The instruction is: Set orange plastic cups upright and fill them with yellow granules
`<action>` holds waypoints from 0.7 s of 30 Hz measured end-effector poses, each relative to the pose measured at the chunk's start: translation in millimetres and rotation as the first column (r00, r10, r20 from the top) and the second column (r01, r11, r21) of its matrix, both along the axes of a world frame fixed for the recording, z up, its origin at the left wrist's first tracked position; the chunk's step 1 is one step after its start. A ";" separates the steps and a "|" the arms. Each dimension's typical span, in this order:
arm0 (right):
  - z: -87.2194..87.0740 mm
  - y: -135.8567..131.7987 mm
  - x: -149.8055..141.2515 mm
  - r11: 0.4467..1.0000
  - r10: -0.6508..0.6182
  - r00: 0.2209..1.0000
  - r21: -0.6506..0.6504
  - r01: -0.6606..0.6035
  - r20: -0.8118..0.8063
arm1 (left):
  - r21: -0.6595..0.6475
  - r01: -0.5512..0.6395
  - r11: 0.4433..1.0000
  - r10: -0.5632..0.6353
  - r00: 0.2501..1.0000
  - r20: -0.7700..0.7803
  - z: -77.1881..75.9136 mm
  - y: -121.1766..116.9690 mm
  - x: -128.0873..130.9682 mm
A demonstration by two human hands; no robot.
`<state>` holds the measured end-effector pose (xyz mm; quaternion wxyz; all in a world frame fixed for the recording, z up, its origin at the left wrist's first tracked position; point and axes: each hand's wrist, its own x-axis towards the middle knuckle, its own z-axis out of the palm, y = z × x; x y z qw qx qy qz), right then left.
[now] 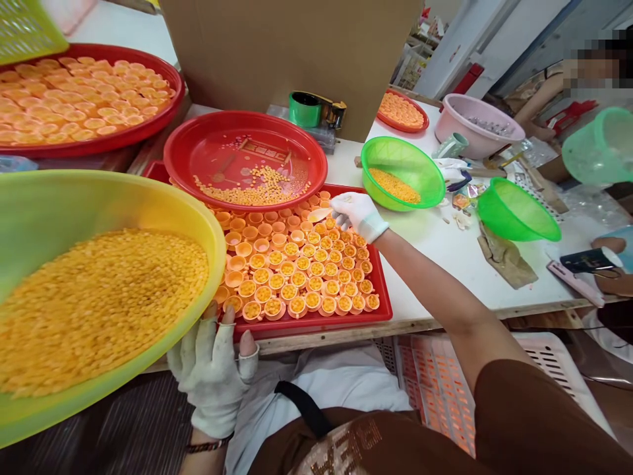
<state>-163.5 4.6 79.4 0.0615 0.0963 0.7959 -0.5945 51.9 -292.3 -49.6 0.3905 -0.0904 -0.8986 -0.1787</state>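
Observation:
My left hand (213,369), in a white glove with cut fingertips, grips the rim of a yellow-green basin (59,204) heaped with small yellow beads, held tilted near my lap. My right hand (357,214), also gloved, pinches a small spoon (319,214) loaded with beads over a square red tray (383,290) packed with several small orange cups. The cups near me hold yellow beads; those at the tray's far left are still bare. A round red tray (208,142) with loose beads rests on the square tray's far edge.
A large red tray (163,109) of orange cups sits far left. Behind the trays are a cardboard box (291,46) and a tape dispenser (316,109). Green baskets (403,165) (519,211) and a pink basin (477,125) stand right, where another person sits.

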 end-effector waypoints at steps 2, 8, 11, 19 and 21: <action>0.7 -6.8 4.0 0.977 0.147 0.974 0.178 -0.116 -0.175 | -0.002 0.004 1.000 -0.004 1.000 0.000 1.0 0.0 0.4; 30.0 -20.8 25.4 0.839 0.513 0.679 0.476 -0.265 -0.526 | 0.006 0.006 1.000 -0.006 1.000 -0.003 -0.9 0.5 0.2; 57.5 -56.8 32.9 0.895 0.444 0.666 0.325 -0.304 -0.599 | 0.005 0.005 1.000 -0.005 1.000 -0.020 0.3 1.7 0.5; 57.3 -234.2 30.0 0.498 0.857 0.454 0.613 -0.613 -0.243 | -0.062 -0.001 0.998 -0.004 0.997 -0.078 7.4 -2.8 1.2; 42.3 -262.7 26.8 0.312 0.927 0.373 0.629 -0.713 -0.037 | -0.075 -0.005 0.997 -0.003 0.994 -0.109 5.7 -4.2 -1.8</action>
